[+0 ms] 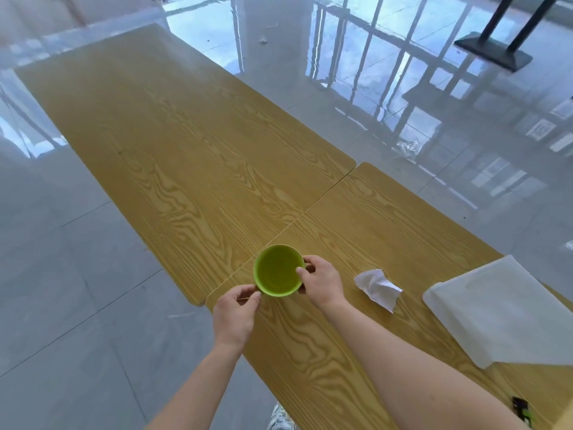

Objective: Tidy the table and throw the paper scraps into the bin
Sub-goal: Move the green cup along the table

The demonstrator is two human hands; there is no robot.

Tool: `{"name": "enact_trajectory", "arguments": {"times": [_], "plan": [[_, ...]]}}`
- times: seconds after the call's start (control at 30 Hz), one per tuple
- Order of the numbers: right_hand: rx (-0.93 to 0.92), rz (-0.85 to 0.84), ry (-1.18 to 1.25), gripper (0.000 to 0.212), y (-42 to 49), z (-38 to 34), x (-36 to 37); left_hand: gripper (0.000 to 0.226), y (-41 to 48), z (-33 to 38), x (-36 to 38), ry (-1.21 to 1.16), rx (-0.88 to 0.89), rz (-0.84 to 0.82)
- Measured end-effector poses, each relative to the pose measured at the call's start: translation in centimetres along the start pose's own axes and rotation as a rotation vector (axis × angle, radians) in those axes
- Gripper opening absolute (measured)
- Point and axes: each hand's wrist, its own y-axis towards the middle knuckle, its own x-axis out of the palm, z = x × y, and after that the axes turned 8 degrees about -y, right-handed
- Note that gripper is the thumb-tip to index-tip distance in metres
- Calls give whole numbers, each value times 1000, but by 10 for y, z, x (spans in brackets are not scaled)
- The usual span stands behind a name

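On grained wood table (192,144), both hands (322,282) gripping round glossy green cup (277,270), crumpled paper (378,288) nearby

**A bare hall with long tables, perhaps a canteen**

Two wood-grain tables (192,141) are standing end to end on a glossy grey tiled floor (62,274). The tiles are mirroring a tall barred window (372,66) at the far right. A black metal pedestal base (493,51) is sitting far right, with a white pillar (273,23) rising beyond the tables.
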Motion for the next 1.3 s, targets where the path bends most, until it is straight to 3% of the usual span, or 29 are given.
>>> {"name": "enact_trajectory", "arguments": {"times": [0.8,1.17,1.3], "plan": [[55,-24,64,27,13,-10,9,12,17,-2,-4,-26,-32,41],[82,-62,94,35,11,-12,7,17,12,6,-3,112,46,53],[95,-63,106,38,7,-11,3,31,9,10,-3,187,94,50]]}}
